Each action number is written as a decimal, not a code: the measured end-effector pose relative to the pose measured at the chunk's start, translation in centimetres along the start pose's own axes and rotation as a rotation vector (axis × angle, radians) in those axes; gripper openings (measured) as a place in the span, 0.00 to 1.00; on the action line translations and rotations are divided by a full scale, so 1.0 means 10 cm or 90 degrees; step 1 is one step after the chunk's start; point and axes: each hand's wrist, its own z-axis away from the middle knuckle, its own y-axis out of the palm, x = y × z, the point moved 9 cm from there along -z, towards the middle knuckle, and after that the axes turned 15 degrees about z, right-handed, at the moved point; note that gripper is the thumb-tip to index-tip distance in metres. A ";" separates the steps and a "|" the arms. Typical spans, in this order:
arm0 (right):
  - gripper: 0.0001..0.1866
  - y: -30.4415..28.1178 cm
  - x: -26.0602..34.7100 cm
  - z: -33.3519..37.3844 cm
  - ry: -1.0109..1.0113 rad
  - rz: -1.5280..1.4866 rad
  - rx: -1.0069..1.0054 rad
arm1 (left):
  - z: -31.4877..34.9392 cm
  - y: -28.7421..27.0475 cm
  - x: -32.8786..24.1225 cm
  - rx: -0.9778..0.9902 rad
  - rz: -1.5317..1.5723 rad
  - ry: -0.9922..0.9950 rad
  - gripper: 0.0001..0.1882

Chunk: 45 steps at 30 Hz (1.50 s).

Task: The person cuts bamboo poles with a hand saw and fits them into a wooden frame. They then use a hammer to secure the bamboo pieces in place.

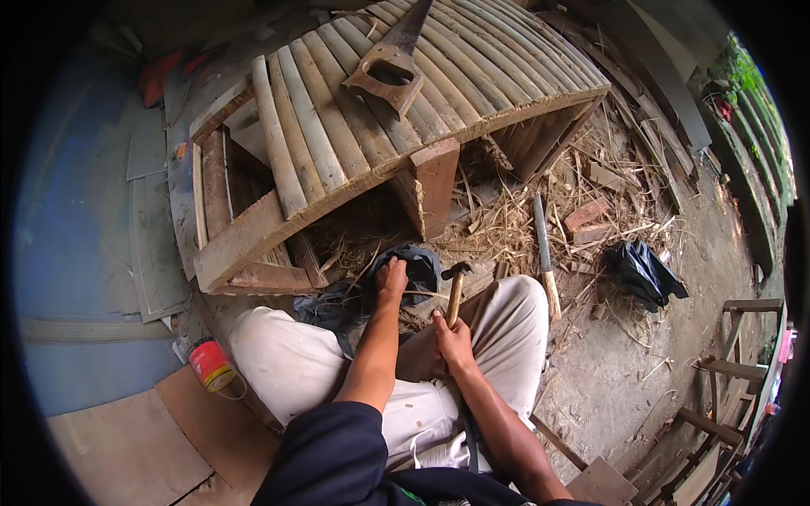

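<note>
My right hand (pixel 456 341) is wrapped around the wooden handle of a hammer (pixel 455 301), its dark head pointing up between my knees. My left hand (pixel 391 277) is at a black plastic bag (pixel 419 263) in front of my crossed legs, with curled fingers pressed against its rim; the fingertips are partly hidden. Just beyond the bag stands a low wooden frame topped with a row of bamboo strips (pixel 337 126). A handsaw (pixel 392 72) with a wooden handle lies across those strips.
Shavings and splinters (pixel 498 223) litter the ground under the frame, with brick pieces (pixel 588 217) among them. A long blade with a wooden handle (pixel 547 261) lies by my right knee. Another black bag (pixel 645 274) is farther right. A red and yellow can (pixel 211 364) stands at left.
</note>
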 end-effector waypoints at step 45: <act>0.11 -0.28 0.91 1.01 -0.338 -0.215 -0.041 | 0.02 -5.38 -0.78 -0.559 0.179 0.180 0.06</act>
